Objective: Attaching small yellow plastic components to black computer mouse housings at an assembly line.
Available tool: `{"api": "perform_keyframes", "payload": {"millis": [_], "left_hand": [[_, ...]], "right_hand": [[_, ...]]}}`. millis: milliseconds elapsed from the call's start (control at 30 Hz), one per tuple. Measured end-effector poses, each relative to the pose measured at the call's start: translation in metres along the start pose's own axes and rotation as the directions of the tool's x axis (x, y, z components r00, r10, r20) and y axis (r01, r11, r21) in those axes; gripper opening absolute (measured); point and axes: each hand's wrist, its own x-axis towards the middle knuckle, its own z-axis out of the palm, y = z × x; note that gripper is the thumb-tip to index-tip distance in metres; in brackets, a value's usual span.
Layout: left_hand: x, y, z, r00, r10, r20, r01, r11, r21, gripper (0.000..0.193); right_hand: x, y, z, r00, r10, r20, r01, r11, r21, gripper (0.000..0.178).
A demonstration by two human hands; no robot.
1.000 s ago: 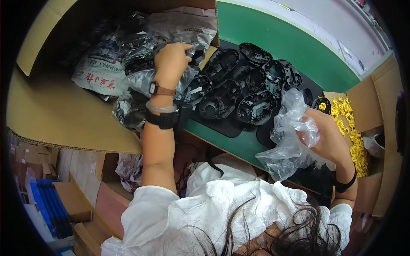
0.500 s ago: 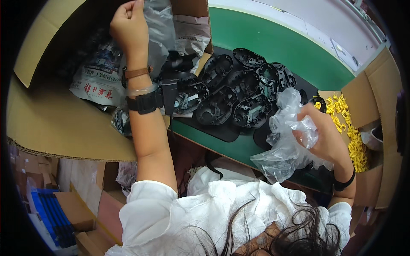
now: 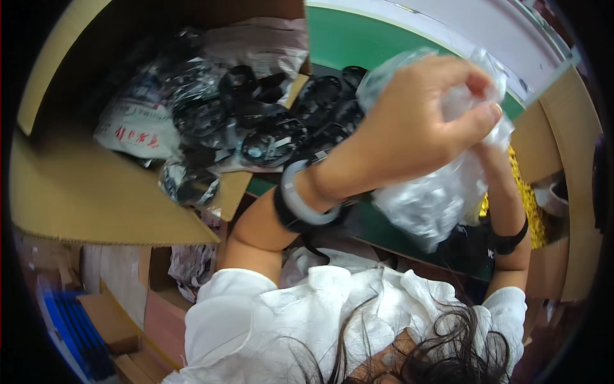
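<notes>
My left hand reaches across to the right, fingers and thumb curled in on a clear plastic bag. Just behind it is my right hand, its fingers mostly hidden by the left hand and the film. A crumpled bundle of clear plastic bags hangs from my right hand over the green table. Left of my hands, black plastic housings with open shells lie on the table, some of them hidden behind my left forearm.
A large cardboard box at the left holds newspaper and black parts in clear bags. Another cardboard box at the right contains small yellow pieces. The green table runs between them.
My left hand has swung from the large box to the right, bringing a clear bag to the bundle at my right hand. Bagged black parts in the box are now uncovered.
</notes>
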Motion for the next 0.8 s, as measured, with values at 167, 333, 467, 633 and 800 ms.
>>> {"api": "perform_keyframes", "payload": {"millis": [167, 333, 467, 633, 800], "left_hand": [[-0.039, 0.024, -0.034, 0.976, -0.215, -0.026, 0.216, 0.96, 0.179, 0.099], [-0.109, 0.035, -0.118, 0.945, -0.074, -0.32, 0.327, 0.122, 0.937, 0.04], [-0.141, 0.007, -0.151, 0.842, -0.149, -0.519, 0.484, -0.216, 0.848, 0.033], [-0.149, -0.013, -0.158, 0.815, -0.087, -0.572, 0.54, -0.242, 0.806, 0.017], [-0.137, -0.026, -0.166, 0.782, 0.005, -0.624, 0.612, -0.198, 0.766, 0.011]], "right_hand": [[-0.086, 0.083, -0.169, 0.98, 0.074, -0.184, -0.085, 0.995, -0.05, 0.056], [-0.309, 0.174, -0.245, 1.0, -0.007, -0.026, 0.005, 0.995, -0.102, 0.055], [-0.275, 0.175, -0.196, 0.994, -0.083, 0.077, 0.091, 0.992, -0.093, 0.055], [-0.226, 0.147, -0.13, 0.973, -0.174, 0.149, 0.192, 0.975, -0.115, 0.055], [-0.175, 0.17, -0.197, 0.947, -0.257, 0.194, 0.293, 0.938, -0.186, 0.055]]}}
